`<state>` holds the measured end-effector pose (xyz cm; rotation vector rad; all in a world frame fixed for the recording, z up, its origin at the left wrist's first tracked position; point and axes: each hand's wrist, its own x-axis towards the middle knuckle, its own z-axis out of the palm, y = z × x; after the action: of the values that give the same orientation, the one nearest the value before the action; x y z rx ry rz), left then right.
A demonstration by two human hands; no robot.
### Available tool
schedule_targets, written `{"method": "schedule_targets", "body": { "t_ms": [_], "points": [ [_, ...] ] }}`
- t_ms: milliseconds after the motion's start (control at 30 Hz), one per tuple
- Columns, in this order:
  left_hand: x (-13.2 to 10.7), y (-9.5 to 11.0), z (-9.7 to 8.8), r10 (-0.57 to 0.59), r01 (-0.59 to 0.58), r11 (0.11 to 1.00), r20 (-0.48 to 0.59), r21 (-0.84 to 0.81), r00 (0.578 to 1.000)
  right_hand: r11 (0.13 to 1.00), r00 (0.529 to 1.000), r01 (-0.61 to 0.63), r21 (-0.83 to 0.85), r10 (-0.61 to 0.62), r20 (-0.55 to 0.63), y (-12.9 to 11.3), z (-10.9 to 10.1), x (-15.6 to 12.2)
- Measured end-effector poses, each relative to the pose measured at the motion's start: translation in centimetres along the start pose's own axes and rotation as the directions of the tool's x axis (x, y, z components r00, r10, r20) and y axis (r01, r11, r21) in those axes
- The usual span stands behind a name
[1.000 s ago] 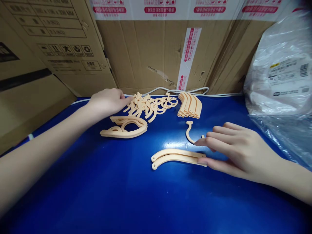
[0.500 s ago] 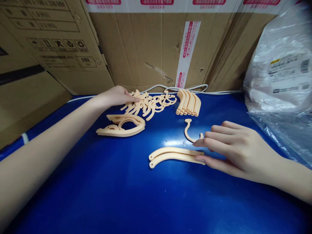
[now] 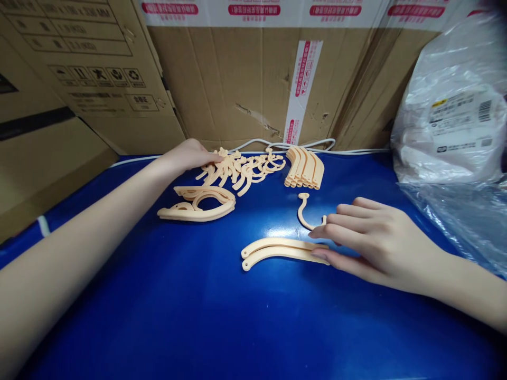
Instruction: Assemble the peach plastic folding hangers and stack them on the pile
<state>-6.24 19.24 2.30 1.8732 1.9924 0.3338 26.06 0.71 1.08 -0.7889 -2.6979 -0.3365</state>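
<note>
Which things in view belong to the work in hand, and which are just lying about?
Likely part of the job:
pile of small curved pieces, at the left hand
hook and two long pieces, at the right hand
stack of long pieces
nested larger pieces

Probably just lying about:
white cord
cardboard boxes
plastic-wrapped bundle

One left hand (image 3: 190, 155), one right hand (image 3: 372, 245): two in all. Two loose curved bars (image 3: 275, 251). One separate hook (image 3: 300, 212). One heap of hooks (image 3: 236, 169): at least eight, overlapping too much for an exact count. One bundle of bars (image 3: 303, 166): at least four, packed too tightly for an exact count. One folded assembly (image 3: 202, 215), layers not clearly countable. One blue tabletop (image 3: 237, 316). At least two cardboard boxes (image 3: 222, 79). One upright tape strip (image 3: 304, 89). One plastic-wrapped package (image 3: 439, 74), bearing one barcode label (image 3: 461, 119). At least one white cable (image 3: 360, 153).
</note>
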Motion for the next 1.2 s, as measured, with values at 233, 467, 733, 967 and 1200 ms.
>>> {"method": "schedule_targets", "body": {
  "t_ms": [233,467,733,967,1200],
  "points": [
    [0.5,0.5,0.1,0.026,-0.025,0.996,0.014,-0.086,1.0,1.0,1.0,0.005,-0.01,-0.005,0.0,-0.2,-0.2,0.1],
    [-2.2,2.1,-1.2,0.144,-0.154,0.963,-0.059,-0.219,0.988,1.0,1.0,0.017,-0.018,-0.017,-0.004,-0.3,-0.3,0.0],
    [-7.5,6.7,-2.3,0.359,-0.373,0.893,-0.101,-0.252,0.928,0.997,0.995,-0.08,0.009,0.08,-0.056,-0.2,-0.4,-0.2],
    [-11.1,8.6,3.0,0.586,-0.606,0.796,0.263,-0.007,0.766,0.987,0.985,-0.155,0.04,0.158,-0.075,-0.1,-0.3,-0.3],
    [-10.6,8.5,4.0,0.576,-0.605,0.796,0.283,0.018,0.767,0.991,0.988,-0.127,0.042,0.131,-0.085,-0.3,-0.2,-0.5]
  ]
}}
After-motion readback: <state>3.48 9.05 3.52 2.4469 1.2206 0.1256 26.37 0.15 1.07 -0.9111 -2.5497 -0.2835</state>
